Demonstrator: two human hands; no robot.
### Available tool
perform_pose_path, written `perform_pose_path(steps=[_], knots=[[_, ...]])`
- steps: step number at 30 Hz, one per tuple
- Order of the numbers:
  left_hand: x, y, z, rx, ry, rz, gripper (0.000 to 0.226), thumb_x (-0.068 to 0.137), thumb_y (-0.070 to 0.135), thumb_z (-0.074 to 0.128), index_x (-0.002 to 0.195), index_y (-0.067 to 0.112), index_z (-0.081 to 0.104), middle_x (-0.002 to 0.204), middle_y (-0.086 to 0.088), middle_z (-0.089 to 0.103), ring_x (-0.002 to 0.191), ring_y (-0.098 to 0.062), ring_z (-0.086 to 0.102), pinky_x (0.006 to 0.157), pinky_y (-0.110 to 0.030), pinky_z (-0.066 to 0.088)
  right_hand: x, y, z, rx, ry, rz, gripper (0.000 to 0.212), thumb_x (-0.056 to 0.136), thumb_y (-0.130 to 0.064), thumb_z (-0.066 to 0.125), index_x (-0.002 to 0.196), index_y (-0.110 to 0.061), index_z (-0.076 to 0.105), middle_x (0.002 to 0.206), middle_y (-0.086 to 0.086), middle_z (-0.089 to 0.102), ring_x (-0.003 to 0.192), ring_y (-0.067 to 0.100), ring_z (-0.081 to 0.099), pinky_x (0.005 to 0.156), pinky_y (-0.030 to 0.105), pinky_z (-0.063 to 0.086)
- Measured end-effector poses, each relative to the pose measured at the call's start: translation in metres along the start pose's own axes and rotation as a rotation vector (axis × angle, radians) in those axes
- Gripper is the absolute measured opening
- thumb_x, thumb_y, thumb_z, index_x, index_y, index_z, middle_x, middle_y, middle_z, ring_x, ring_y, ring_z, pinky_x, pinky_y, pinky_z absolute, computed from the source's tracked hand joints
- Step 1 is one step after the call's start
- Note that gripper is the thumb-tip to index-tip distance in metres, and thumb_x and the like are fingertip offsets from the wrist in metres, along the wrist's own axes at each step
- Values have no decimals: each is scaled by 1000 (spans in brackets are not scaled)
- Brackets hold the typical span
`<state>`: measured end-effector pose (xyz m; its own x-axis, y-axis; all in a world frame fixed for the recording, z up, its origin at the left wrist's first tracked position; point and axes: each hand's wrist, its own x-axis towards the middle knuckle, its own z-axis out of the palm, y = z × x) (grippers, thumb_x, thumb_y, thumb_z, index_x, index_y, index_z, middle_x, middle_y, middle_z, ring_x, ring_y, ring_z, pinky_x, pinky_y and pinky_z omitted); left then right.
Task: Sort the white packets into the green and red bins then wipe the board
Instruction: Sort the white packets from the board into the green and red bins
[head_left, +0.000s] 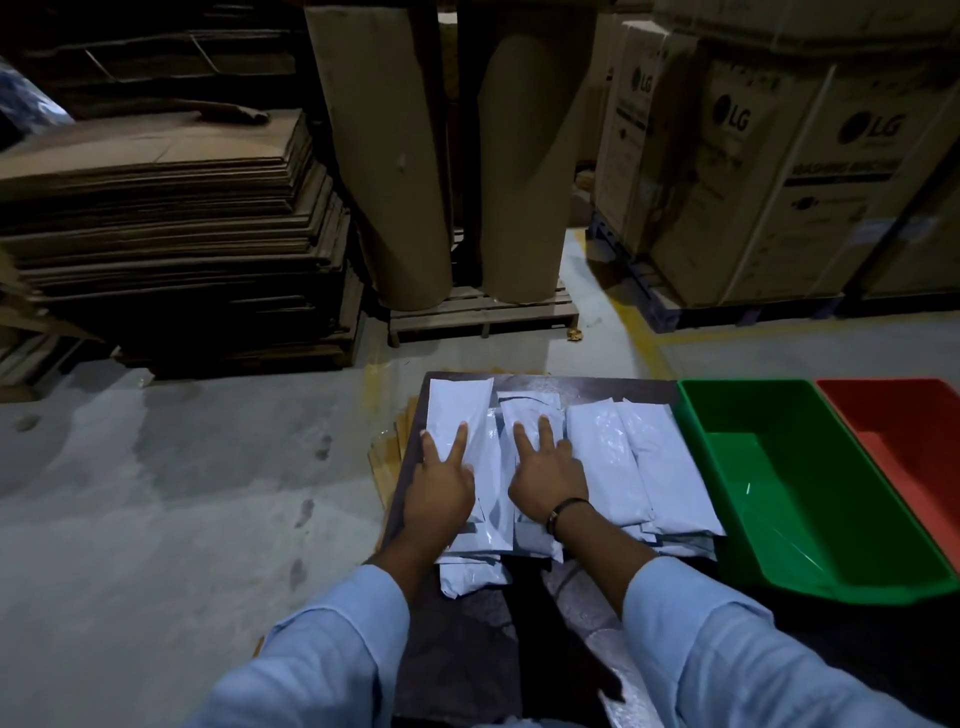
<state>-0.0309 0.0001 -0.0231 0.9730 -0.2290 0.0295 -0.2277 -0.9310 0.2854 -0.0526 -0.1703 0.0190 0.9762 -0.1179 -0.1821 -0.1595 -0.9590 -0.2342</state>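
Note:
Several white packets (608, 457) lie side by side and overlapping on a dark board (467, 649). My left hand (441, 480) rests palm down on the leftmost packet (460, 410), two fingers spread straight. My right hand (548, 475) rests the same way on the packet beside it (530, 410), a dark band on its wrist. Both hands hold nothing. To the right of the packets stands a green bin (810, 582), with nothing visible inside. A red bin (904, 441) stands right of it, cut off by the frame edge.
Beyond the board is grey concrete floor (156, 493) with yellow line marks. A stack of flat cardboard (171, 234) sits at far left, two tall cardboard rolls on a pallet (483, 317) in the middle, large LG cartons (753, 182) at far right.

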Motion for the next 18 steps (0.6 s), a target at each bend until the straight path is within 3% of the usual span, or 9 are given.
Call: perform_pose_path(steps=[2,3,6,9,13,18], knots=[[1,9,-11,-28,3,-64,60,108,39,23,164,32,3,168,-24,6,131,-47,49,100,-46,52,1,2,-8,-14,44,-14,76,95,-30,46,159,-32,6,168,8,-5,146,43,19,112,52,33],[0,16,-18,-43,14,-90,60,109,38,28,163,34,4,167,-25,7,132,-47,49,99,-47,53,1,5,-13,-23,70,-19,75,95,-30,46,159,-32,7,168,7,-4,146,43,19,112,53,32],[2,33,-24,-90,45,-76,63,108,39,33,161,40,-1,168,-24,6,121,-46,57,90,-47,57,-1,18,-25,-33,134,-15,74,95,-29,47,159,-31,11,168,7,-1,145,42,21,113,53,30],[5,48,-17,-173,30,-64,63,108,40,33,161,42,1,169,-20,4,127,-45,54,95,-48,54,-4,38,-38,-36,173,5,73,94,-27,47,159,-30,14,168,8,2,143,42,22,111,53,31],[5,81,-10,-231,31,-61,62,108,40,35,161,43,3,171,-13,3,123,-42,57,84,-48,59,-14,74,-51,-75,225,27,69,96,-28,44,158,-29,16,168,9,3,142,41,23,108,54,33],[4,134,-2,-252,-13,2,61,109,41,34,161,44,3,171,-10,3,127,-43,53,89,-47,55,-33,132,-67,-90,271,91,64,98,-31,42,158,-30,17,167,8,5,145,40,20,109,57,33]])
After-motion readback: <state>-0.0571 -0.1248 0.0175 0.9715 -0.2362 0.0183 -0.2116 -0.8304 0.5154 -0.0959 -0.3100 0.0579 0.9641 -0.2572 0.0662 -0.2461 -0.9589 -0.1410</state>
